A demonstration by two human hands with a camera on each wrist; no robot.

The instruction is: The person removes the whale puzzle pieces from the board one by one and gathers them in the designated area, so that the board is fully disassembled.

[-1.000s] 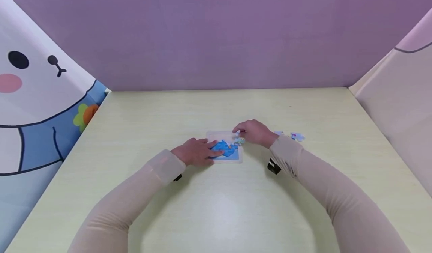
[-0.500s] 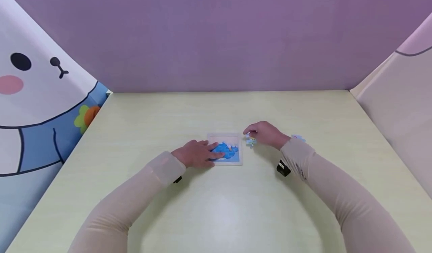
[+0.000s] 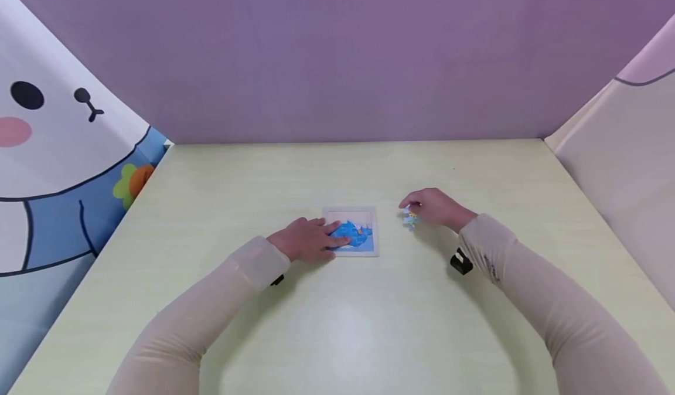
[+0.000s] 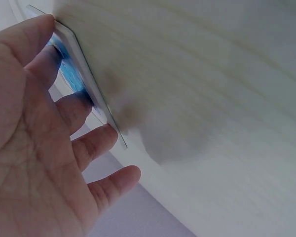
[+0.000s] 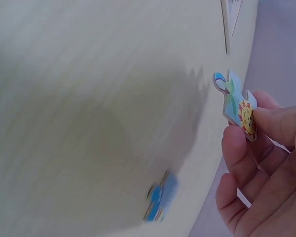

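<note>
A small framed jigsaw puzzle tray [image 3: 350, 254] lies on the table, with blue picture pieces [image 3: 358, 235] in its lower part and a bare pale area above. My left hand [image 3: 308, 239] rests on the tray's left side, fingers spread over the frame and blue pieces; the left wrist view shows its fingertips along the tray edge [image 4: 96, 91]. To the right of the tray, my right hand [image 3: 435, 206] pinches a jigsaw piece [image 5: 239, 106] between thumb and fingers, above the table. That piece is light blue with a smiling yellow sun and a green leaf.
Another jigsaw piece [image 5: 161, 196], blue and blurred, lies on the table in the right wrist view. In the head view my right sleeve [image 3: 487, 245] covers the tabletop behind the right hand. A purple panel [image 3: 337, 61] stands along the table's far edge.
My right hand has moved right, away from the tray, carrying the sun piece. Its sleeve now covers loose pieces that showed on the right before. My left hand has stayed put.
</note>
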